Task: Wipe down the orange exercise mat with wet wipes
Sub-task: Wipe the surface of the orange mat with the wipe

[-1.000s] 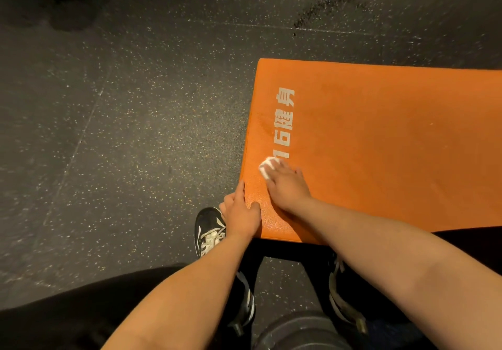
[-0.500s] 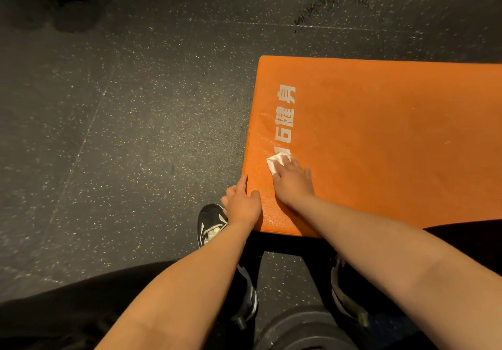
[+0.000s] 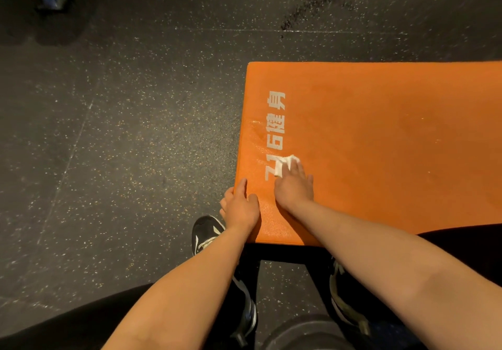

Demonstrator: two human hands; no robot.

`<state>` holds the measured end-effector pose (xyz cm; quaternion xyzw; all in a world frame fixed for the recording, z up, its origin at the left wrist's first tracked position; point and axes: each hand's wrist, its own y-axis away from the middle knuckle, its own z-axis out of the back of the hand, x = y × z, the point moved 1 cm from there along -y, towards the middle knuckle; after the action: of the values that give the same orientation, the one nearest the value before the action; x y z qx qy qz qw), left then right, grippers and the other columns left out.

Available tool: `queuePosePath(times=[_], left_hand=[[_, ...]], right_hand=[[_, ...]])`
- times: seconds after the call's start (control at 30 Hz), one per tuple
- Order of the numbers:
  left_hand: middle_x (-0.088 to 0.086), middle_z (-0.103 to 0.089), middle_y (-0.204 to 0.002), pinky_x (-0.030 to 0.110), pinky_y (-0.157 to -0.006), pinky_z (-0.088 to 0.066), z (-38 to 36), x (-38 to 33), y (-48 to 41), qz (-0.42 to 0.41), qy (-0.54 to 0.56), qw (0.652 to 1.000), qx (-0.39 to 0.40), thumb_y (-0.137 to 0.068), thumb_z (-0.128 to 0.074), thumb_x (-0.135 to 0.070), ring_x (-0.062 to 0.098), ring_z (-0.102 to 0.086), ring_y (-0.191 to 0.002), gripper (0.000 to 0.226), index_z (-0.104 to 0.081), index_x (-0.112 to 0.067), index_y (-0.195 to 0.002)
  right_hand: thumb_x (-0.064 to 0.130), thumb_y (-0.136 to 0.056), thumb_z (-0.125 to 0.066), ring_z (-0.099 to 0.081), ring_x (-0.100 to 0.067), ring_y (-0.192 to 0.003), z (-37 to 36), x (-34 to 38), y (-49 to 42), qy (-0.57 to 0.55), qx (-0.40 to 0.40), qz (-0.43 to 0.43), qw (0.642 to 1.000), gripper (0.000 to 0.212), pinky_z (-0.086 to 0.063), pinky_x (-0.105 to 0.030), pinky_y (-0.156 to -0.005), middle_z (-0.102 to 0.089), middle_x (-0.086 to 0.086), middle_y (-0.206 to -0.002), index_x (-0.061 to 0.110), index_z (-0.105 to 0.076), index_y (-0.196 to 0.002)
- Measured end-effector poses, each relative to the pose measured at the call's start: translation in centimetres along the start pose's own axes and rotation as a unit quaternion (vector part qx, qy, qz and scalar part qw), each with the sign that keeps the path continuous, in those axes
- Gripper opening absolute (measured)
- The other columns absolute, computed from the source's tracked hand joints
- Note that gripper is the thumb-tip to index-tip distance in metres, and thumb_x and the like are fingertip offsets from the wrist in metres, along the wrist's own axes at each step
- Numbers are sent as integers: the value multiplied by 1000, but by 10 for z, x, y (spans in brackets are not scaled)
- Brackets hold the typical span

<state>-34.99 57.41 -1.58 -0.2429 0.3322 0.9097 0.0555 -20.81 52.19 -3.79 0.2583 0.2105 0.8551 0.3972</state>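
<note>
two bare hands work the near left corner of an orange exercise mat (image 3: 380, 146) lying flat on a dark speckled floor (image 3: 122, 132). the left hand (image 3: 240, 208) clasps the mat's left edge close to the corner, with thumb and forefinger on the top surface and the remaining fingers curled down over the side. the right hand (image 3: 294, 186) sits just beside it, further onto the mat, palm down with fingers straight, pressing a crumpled white wet wipe (image 3: 285, 166) against the surface. the wipe pokes out from under the fingertips and touches the white lettering (image 3: 274, 132), digits and chinese characters printed sideways along the mat's left end. the mat is bright orange with a fine pebbled texture, thick enough to show a side wall, and it runs out of frame to the right. a faint glossy patch shows near its left edge beside the lettering. below the near edge, a black-and-white left shoe (image 3: 205, 234) and a right shoe (image 3: 345, 309) stand on the floor, well apart.
</note>
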Motion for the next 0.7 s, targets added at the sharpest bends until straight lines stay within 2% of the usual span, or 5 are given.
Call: queuePosePath(times=[0.2,0.27,0.43,0.6,0.7], left_hand=[[4,-28,-159,44,-118,-18,-1,-8,-10,-2,5,1000,12,-102,-42,-35,30,-25,-140,53,-31,-43,-153],[3,-29,-159,43,-116,-21,3,-9,-16,-4,-9,1000,20,-101,-42,-35,30,-26,-138,54,-29,-43,-154],[8,-34,-150,47,-115,-25,7,-16,-28,10,-50,998,21,-99,-42,-39,32,-30,-132,56,-28,-43,-154],[10,-39,-140,45,-113,-26,7,-23,-33,7,-40,999,7,-101,-40,-42,33,-33,-128,51,-33,-43,-151],[14,-40,-142,44,-113,-27,9,-24,-38,-6,-48,999,18,-101,-41,-35,35,-32,-131,53,-31,-41,-153]], right_hand=[[27,-109,-29,0,-19,-157,-4,25,10,34,63,211,975,51,0,-50,-124,-7,1,-170,28,-25,-160],[33,-110,-26,0,-19,-157,0,17,-1,55,45,202,977,52,1,-53,-123,-6,4,-170,31,-20,-161],[35,-109,-25,4,-24,-157,12,3,-16,17,3,18,1000,55,-2,-52,-124,0,0,-171,25,-15,-162],[28,-109,-30,-4,-20,-156,5,39,-10,-33,37,140,989,48,-2,-49,-125,-15,0,-169,25,-32,-158],[29,-109,-30,-7,-20,-156,12,32,-18,13,24,161,987,48,-2,-51,-124,-17,2,-169,26,-35,-157]])
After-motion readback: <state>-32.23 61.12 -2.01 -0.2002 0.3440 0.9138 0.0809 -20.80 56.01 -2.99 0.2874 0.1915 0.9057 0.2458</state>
